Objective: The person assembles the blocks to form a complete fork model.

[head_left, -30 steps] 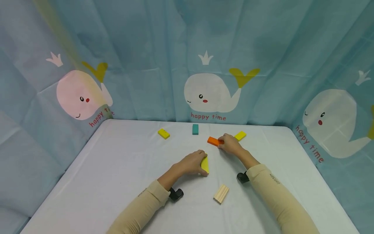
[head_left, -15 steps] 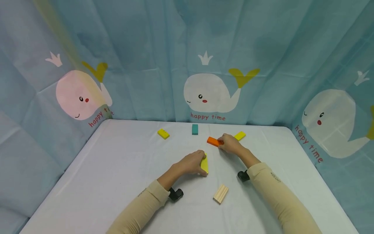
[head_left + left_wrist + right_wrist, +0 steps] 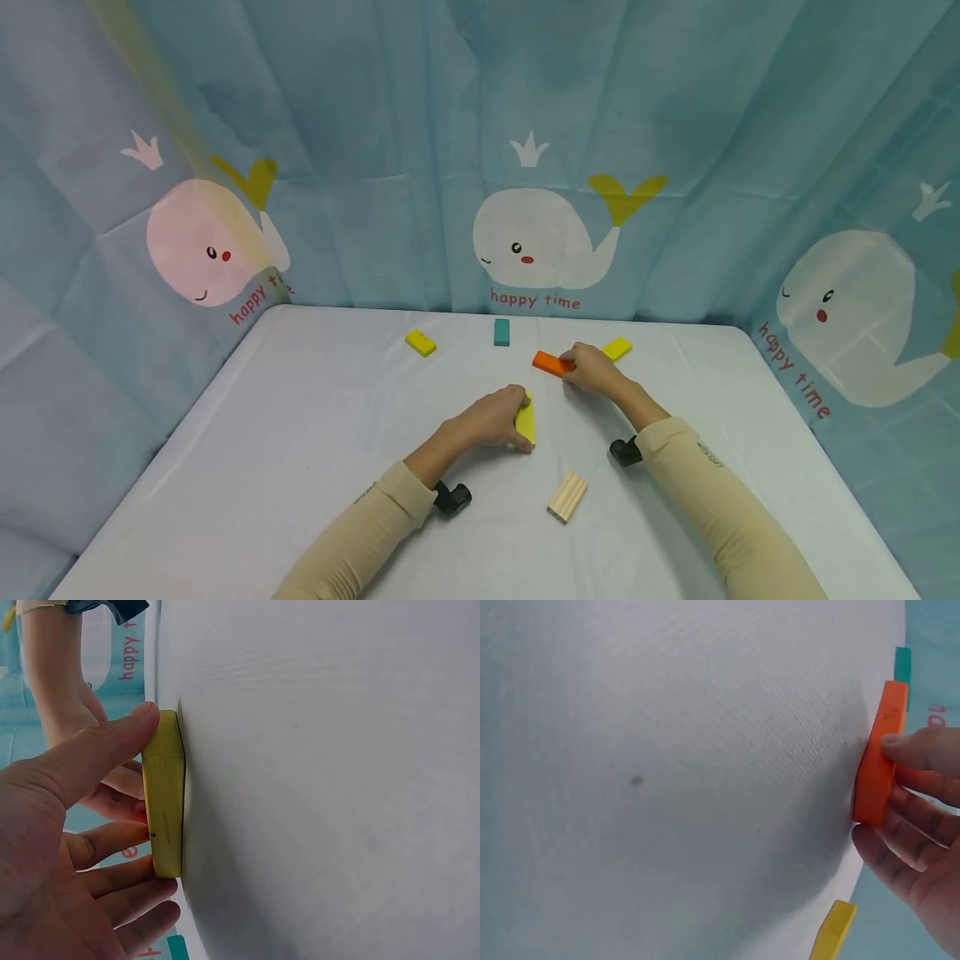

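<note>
In the head view my left hand (image 3: 491, 419) grips a yellow block (image 3: 527, 423) by its two ends, thumb at the near end and fingers at the far one. The left wrist view shows this yellow block (image 3: 165, 795) lying on the white cloth. Farther off and to the right, my right hand (image 3: 594, 369) pinches an orange block (image 3: 549, 363) near its right end. From the right wrist, the thumb lies on the face of the orange block (image 3: 880, 765), which also touches the cloth; some fingers are partly hidden behind it.
A teal block (image 3: 502, 332) lies near the table's back edge, with a yellow block (image 3: 420, 342) to its left. Another yellow block (image 3: 617, 347) sits just beyond my right hand. Nearer me lies a grooved bare-wood block (image 3: 567, 497). A whale-print curtain (image 3: 360, 208) encloses the white table (image 3: 247, 467).
</note>
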{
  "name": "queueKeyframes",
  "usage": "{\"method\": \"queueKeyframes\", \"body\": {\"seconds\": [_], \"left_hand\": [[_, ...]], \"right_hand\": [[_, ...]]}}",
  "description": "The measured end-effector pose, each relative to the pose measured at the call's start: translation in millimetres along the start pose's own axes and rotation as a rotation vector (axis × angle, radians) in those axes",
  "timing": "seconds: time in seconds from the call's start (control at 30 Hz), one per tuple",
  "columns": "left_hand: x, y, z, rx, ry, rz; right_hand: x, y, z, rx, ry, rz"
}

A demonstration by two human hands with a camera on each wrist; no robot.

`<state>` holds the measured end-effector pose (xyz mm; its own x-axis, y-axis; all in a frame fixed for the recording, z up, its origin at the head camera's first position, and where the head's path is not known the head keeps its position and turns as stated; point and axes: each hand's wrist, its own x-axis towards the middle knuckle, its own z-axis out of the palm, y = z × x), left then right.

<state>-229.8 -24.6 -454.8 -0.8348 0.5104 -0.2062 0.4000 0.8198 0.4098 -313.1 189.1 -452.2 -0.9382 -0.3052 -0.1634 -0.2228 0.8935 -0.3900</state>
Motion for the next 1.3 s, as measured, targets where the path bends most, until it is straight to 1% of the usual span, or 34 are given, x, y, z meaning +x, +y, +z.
{"method": "queueKeyframes", "body": {"seconds": [0.3,0.57,0.8,1.1,1.23,1.3], "left_hand": [[-2.6,2.6,-3.5,0.002,-0.007,-0.001],[-2.9,2.8,-3.8,0.015,-0.006,0.003],[-2.2,2.0,-5.3,0.005,-0.014,0.006],[0.1,0.9,-5.0,0.012,-0.025,-0.006],[0.1,1.5,-6.0,0.037,-0.017,0.002],[-1.2,2.7,-7.3,0.058,-0.001,0.012]], "right_hand": [[0,1,-1,0.008,0.008,-0.037],[-1,-3,-1,-0.020,0.000,-0.078],[-4,-11,0,0.001,0.003,-0.126],[-5,-25,1,0.026,-0.019,-0.146],[-6,-31,2,0.022,-0.022,-0.178],[-7,-33,3,0.012,-0.020,-0.193]]}}
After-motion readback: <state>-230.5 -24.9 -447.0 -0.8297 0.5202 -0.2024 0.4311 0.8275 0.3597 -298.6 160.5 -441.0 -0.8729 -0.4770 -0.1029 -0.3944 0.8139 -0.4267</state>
